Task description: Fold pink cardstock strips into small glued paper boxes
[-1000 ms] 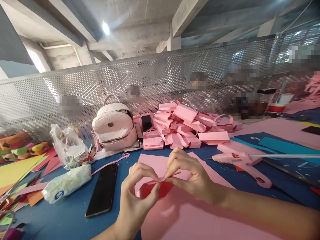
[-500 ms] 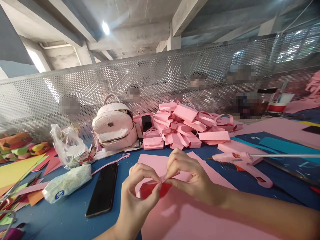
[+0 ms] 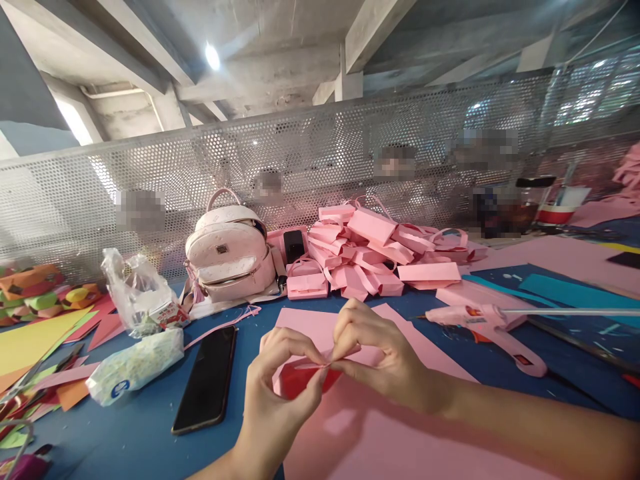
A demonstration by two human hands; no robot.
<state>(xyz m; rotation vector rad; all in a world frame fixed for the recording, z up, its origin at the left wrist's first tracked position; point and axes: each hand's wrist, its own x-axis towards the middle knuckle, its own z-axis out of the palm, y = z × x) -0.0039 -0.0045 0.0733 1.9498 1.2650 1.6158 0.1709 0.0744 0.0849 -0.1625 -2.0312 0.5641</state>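
Observation:
Over a large pink paper sheet (image 3: 380,427), both hands meet at a small folded paper piece (image 3: 306,380), pink along its upper edge and shaded red on the side facing me. My left hand (image 3: 280,380) pinches it between thumb and forefinger. From the other side, my right hand (image 3: 375,347) pinches the same edge, its fingertips touching the left ones. The fingers cover much of the piece's middle. To the right of my hands lies a pink hot glue gun (image 3: 493,327) with a glue stick in its back.
A heap of folded pink paper boxes (image 3: 370,247) sits behind my hands, beside a pale pink backpack (image 3: 227,250). A black phone (image 3: 206,380) and a tissue pack (image 3: 135,367) lie left. Coloured paper (image 3: 40,340) covers the far left; a perforated metal screen (image 3: 310,147) stands behind.
Both hands keep their pinch on the folded paper. Only a very slight shift of my left hand and the paper shows; the things on the table stay put.

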